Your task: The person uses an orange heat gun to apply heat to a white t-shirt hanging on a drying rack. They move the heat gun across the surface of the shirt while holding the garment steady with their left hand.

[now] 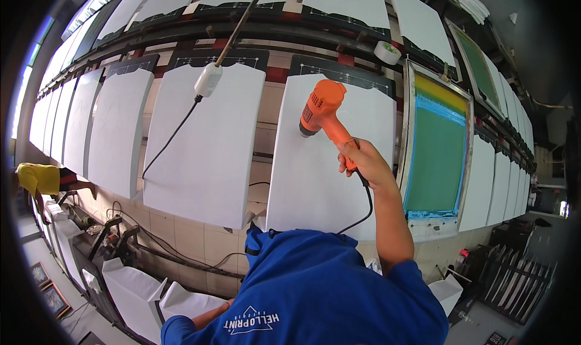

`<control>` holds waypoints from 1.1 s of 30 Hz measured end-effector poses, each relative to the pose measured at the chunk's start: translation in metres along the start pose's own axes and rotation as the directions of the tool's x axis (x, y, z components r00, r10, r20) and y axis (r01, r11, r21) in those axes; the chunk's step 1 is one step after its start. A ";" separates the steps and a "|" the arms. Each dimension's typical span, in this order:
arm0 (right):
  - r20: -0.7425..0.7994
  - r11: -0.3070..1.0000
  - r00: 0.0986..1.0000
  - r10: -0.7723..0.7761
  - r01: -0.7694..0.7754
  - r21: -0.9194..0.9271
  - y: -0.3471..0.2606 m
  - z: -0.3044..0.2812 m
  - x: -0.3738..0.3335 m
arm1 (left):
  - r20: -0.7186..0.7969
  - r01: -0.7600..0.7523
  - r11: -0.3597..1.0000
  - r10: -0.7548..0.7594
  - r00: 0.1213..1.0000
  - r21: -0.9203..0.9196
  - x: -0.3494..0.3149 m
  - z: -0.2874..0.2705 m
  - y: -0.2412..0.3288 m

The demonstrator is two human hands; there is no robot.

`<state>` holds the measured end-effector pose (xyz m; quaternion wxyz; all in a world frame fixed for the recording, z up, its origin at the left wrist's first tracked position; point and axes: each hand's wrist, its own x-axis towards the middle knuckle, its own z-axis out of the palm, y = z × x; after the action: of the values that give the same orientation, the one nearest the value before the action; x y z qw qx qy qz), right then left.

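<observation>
My right hand (366, 162) is closed around the handle of an orange heat gun (324, 106). The tool hangs over a white shirt (330, 182) stretched on a board, its dark nozzle tilted down toward the fabric at the left. From the handle's end a black cord (370, 207) curves back toward my blue shirt. My left forearm (210, 316) shows at the lower left; the hand by my waist is mostly covered by my clothing, so its fingers are hidden.
A framed green printing screen (437, 151) lies right of the board. Another board with white cloth (203, 145) is at the left, under a hanging white power socket (209, 79) and its cord. A tape roll (387, 53) rests on the far rail. A person in yellow (39, 179) bends far left.
</observation>
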<state>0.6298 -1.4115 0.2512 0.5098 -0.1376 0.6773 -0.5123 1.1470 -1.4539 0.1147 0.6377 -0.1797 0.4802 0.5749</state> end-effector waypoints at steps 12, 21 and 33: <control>0.062 0.996 0.996 0.058 -0.054 -0.070 0.002 0.004 -0.016 | 0.064 0.029 1.000 -0.028 0.998 -0.008 0.009 -0.003 -0.005; -0.037 0.999 0.999 0.003 -0.004 -0.041 0.008 -0.036 -0.025 | -0.614 -0.367 0.896 0.146 0.775 -0.250 -0.062 -0.118 0.064; -0.221 1.000 0.975 -0.024 0.024 -0.003 -0.008 -0.048 -0.005 | -0.934 -0.582 0.736 0.330 -0.139 0.347 -0.023 -0.175 0.176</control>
<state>0.5894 -1.3842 0.2585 0.4248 -0.0879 0.7282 -0.5306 0.9196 -1.5558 0.1073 -0.1254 -0.3922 0.7468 0.5223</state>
